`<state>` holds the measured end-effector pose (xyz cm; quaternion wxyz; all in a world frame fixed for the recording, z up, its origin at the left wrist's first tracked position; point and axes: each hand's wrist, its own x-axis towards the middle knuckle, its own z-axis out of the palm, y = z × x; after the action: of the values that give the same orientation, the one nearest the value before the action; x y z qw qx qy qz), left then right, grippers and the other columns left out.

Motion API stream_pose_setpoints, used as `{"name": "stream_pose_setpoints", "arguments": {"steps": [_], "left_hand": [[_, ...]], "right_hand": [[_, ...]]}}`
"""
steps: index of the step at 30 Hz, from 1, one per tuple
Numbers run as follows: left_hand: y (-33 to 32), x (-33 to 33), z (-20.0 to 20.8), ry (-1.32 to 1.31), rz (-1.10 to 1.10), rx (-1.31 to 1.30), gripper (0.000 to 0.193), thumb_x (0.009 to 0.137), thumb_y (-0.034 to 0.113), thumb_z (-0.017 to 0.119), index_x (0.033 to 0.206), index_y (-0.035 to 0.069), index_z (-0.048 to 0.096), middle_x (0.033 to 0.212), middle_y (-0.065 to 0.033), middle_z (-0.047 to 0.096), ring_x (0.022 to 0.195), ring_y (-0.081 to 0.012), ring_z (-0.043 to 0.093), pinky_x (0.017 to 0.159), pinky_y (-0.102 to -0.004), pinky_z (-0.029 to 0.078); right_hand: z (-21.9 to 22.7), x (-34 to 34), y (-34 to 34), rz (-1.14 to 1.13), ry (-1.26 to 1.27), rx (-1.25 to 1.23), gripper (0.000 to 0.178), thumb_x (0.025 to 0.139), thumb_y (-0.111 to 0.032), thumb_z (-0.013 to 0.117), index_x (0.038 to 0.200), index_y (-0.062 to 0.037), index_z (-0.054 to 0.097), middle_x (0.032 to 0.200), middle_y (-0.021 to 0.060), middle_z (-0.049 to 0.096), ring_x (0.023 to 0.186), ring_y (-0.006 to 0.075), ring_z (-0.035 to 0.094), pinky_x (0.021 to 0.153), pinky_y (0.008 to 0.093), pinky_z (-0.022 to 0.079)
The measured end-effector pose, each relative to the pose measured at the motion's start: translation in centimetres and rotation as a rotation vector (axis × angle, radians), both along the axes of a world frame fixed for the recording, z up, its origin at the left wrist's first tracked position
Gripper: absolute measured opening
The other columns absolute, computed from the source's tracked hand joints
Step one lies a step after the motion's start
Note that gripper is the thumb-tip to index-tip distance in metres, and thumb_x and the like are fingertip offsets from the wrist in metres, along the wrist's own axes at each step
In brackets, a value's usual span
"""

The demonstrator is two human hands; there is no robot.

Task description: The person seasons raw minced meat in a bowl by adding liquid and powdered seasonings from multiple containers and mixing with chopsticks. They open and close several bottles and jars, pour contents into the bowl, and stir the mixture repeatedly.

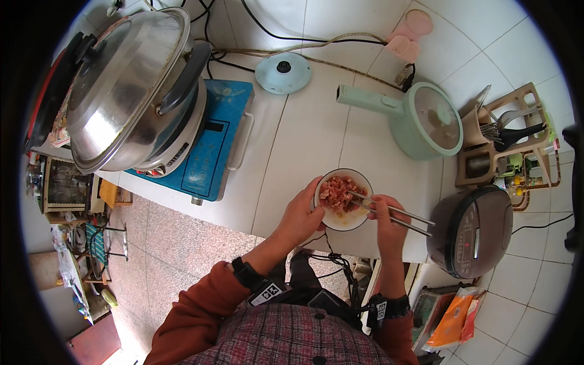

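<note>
Two hands work at one white bowl (356, 218) near the counter's (304, 146) front edge; the left hand (302, 214) cups its rim at nine o'clock, fingers curled against it; the right hand (385, 214), at three o'clock, has its fingers pinched on one pair of chopsticks (395, 216), tips in the chopped pink meat (338, 193); how deep they reach is hard to make out; one dark rice cooker (471, 231) sits beyond at three o'clock, one green pot (423, 120) at one o'clock.

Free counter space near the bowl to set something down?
Bare white counter between the blue induction cooker and green pot, above the bowl. Crowded right: rice cooker, utensil rack. Left hand steadies bowl; right hand holds chopsticks.
</note>
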<state>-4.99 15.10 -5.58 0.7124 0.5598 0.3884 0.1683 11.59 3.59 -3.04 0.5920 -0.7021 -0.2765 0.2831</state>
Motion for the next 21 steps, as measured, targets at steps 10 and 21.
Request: {"name": "stream_pose_setpoints", "arguments": {"steps": [10,21], "left_hand": [[0.1,0.0,-0.2,-0.004,-0.004,-0.01,0.064,0.087,0.003,0.048,0.148,0.006,0.031,0.128,-0.0208,0.051,0.075,-0.0235,0.069,0.06,-0.0308,0.059],[0.2,-0.4,-0.5,-0.005,-0.003,-0.006,0.063,0.087,0.005,0.047,0.148,0.006,0.031,0.127,-0.0205,0.051,0.078,-0.0241,0.069,0.063,-0.0311,0.06]], "right_hand": [[0.7,-0.5,-0.6,0.064,0.055,0.036,0.016,0.098,-0.013,0.059,0.1,0.0016,0.067,0.089,0.0071,0.068,0.071,0.0113,0.064,0.063,0.0235,0.055],[2.0,2.2,-2.3,-0.065,-0.02,-0.03,0.019,0.098,-0.014,0.058,0.103,0.0004,0.068,0.086,0.0064,0.067,0.069,0.007,0.058,0.057,0.0202,0.047]]}}
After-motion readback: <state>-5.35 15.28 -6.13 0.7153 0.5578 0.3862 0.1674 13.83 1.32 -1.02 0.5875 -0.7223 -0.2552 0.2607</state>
